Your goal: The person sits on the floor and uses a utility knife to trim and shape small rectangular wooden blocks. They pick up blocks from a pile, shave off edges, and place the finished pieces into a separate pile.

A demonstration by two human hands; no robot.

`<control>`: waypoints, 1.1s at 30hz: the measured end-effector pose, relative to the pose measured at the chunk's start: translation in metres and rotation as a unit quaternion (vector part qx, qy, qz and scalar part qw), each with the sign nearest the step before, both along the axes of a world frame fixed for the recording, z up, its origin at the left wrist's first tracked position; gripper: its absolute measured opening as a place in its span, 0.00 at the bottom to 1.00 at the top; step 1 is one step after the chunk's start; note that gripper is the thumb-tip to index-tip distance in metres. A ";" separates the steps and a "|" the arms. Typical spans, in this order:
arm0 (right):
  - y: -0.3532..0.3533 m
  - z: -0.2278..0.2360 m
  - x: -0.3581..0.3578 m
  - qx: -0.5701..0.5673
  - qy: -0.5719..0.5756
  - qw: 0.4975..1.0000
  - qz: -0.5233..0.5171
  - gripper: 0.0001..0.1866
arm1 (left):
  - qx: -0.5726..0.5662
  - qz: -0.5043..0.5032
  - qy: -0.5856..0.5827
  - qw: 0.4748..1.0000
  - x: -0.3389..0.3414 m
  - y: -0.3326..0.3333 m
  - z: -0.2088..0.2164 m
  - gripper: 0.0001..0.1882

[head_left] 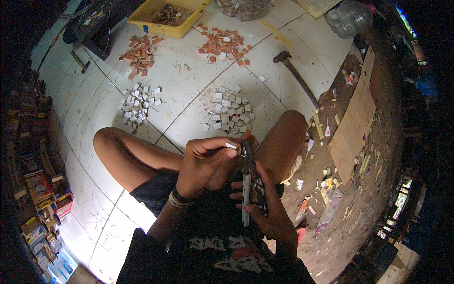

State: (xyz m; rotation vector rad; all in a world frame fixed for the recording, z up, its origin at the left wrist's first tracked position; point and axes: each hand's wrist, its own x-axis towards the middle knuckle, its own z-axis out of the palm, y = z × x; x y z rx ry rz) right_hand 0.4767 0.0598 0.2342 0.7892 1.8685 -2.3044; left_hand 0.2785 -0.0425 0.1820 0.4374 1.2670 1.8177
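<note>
My left hand (201,163) is closed in a pinch on a small white square piece (230,146). A thin wire (242,154) runs from it to the jaws of the pliers (246,182). My right hand (272,208) wraps round the pliers' handles, one of them whitish and worn; the jaws point away from me. Just beyond my hands lies a heap of white square pieces (231,111) on the tiled floor. A second heap of white pieces (138,102) lies farther left.
Two heaps of reddish-brown pieces, one left (140,56) and one right (224,45), lie below a yellow tub (165,28). A hammer (297,78) rests at the right, beside a dirt strip with a flat board (352,125) and litter. A clear plastic bottle (349,20) stands far right.
</note>
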 end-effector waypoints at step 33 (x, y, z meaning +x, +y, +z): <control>-0.046 -0.090 0.029 0.113 -0.137 0.977 -0.116 0.10 | -0.003 -0.091 0.132 0.987 0.003 0.001 -0.007 0.10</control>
